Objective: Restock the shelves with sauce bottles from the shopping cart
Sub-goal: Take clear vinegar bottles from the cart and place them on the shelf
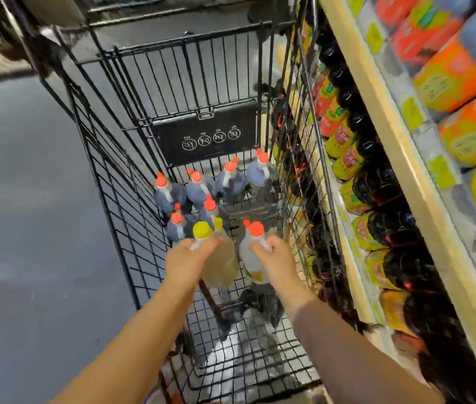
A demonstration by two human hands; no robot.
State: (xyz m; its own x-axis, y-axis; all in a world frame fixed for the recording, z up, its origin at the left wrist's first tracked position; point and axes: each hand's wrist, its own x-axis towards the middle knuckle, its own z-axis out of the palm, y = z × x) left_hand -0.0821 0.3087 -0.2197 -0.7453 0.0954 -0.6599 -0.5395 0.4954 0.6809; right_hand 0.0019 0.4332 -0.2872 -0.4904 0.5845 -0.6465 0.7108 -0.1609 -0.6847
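both arms reach down into a black wire shopping cart. the left hand grips the neck of a yellow-capped bottle of pale brown liquid; the right hand grips an orange-capped bottle. six dark orange-capped bottles stand upright behind. stocked shelves run along the right.

A smooth grey floor fills the left side.
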